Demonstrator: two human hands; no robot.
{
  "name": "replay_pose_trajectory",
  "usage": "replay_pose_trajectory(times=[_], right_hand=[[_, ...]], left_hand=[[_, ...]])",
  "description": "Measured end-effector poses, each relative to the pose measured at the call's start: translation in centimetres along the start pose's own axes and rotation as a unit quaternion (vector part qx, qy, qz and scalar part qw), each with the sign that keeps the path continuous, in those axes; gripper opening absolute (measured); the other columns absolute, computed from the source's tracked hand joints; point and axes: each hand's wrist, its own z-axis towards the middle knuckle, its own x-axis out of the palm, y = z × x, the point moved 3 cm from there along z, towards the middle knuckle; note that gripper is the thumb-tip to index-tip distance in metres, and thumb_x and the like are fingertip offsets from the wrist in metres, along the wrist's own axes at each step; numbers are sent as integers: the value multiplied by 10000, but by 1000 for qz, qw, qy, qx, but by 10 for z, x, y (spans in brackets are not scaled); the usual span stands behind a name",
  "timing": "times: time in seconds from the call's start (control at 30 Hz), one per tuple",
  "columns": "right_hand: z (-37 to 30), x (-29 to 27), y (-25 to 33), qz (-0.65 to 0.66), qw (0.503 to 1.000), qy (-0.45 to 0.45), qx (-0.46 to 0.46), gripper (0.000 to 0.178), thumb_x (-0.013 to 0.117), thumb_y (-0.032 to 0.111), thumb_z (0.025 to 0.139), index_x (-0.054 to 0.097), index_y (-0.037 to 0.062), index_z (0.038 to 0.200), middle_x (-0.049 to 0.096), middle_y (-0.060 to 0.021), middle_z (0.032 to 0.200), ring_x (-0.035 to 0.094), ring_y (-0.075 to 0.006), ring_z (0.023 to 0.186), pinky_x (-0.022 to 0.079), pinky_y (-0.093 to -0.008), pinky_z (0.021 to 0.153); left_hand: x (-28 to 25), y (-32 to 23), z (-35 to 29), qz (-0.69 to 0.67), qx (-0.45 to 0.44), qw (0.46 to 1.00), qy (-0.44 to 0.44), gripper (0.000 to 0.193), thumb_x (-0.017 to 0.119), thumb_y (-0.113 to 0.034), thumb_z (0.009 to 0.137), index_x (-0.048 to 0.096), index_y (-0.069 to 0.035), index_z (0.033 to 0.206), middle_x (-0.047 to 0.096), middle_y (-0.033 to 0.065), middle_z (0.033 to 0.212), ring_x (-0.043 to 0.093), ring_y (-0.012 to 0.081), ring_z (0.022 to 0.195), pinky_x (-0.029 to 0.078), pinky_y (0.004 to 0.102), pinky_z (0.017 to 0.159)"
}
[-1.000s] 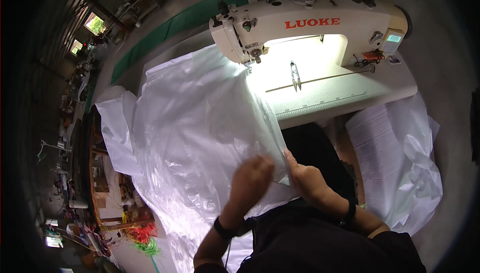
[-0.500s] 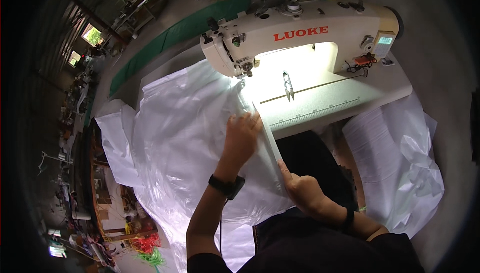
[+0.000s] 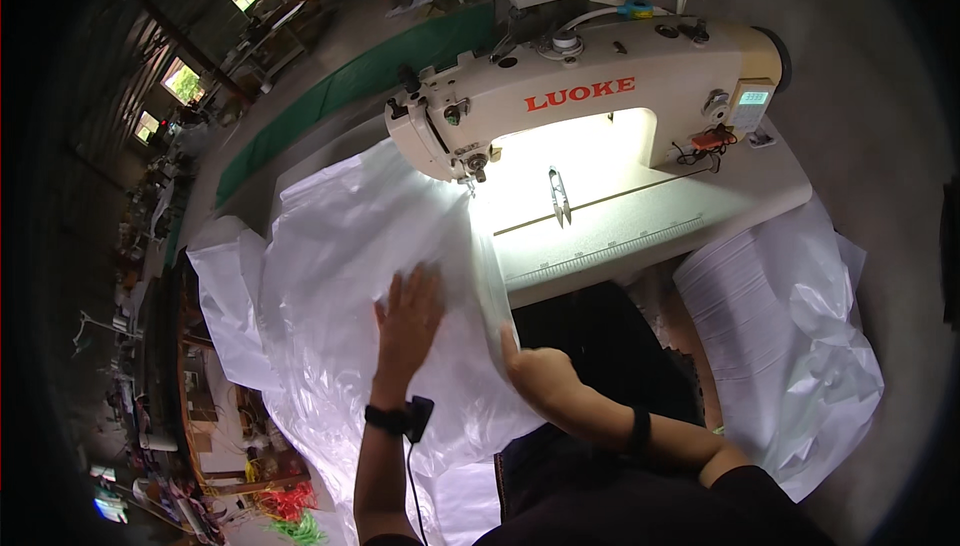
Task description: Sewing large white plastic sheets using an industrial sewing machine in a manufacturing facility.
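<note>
A large, shiny white plastic sheet (image 3: 345,246) spreads over the table and runs up to the needle area of a white sewing machine (image 3: 590,96). My left hand (image 3: 408,316) lies on the sheet, fingers stretched out and a little blurred. At the sheet's folded right edge, just off the machine bed, my right hand (image 3: 543,374) grips the hem, with its index finger pointing along it. The fingers underneath are hidden.
Thread snips (image 3: 559,198) lie on the lit machine bed. To the right hangs a stack of white sheets (image 3: 745,306). Red strands (image 3: 288,499) and green strands (image 3: 298,527) are at the lower left. A green strip (image 3: 340,91) lies behind the machine.
My left hand has moved left and toward me, away from the hem, its fingers now spread. My right hand has shifted left with the sheet's edge. The whole view has shifted slightly.
</note>
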Motion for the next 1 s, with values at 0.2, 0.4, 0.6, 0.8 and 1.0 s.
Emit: replay_pose_trajectory(times=[0.2,0.4,0.6,0.8,1.0], right_hand=[[69,-1,-13,-15,998,-53,26,496,542,53,852,487,-97,1322,598,-62,526,591,-210,418,440,-352,359],[135,-8,-50,57,997,-23,46,380,454,70,958,489,-72,1309,667,-120,643,667,-294,560,516,-384,469],[55,-29,-83,464,870,-161,43,657,661,181,895,337,-67,1411,631,-235,1112,669,-271,947,536,-377,820],[5,66,-27,601,787,121,72,536,710,272,873,516,-67,1239,626,-212,1165,647,-300,1042,514,-368,893],[39,125,20,445,879,172,-7,267,627,249,904,643,11,1022,686,-199,964,663,-293,852,504,-390,762]], left_hand=[[-2,32,66,-35,-16,999,12,547,530,-397,966,390,-237,1470,295,24,1574,264,335,1445,281,738,1018],[-3,63,123,-69,-61,996,-13,594,585,-339,932,392,-161,1464,319,76,1560,294,323,1436,261,645,1103],[-70,81,46,-170,9,969,-179,716,709,-138,817,380,-34,1444,398,207,1486,375,352,1380,319,411,1131],[1,143,-89,-261,-234,923,-157,1034,815,-279,771,153,17,1508,234,279,1535,258,418,1422,289,439,1154],[41,137,-83,-260,-315,883,-232,1087,814,-418,756,163,38,1497,237,287,1518,244,447,1412,288,470,1148]])
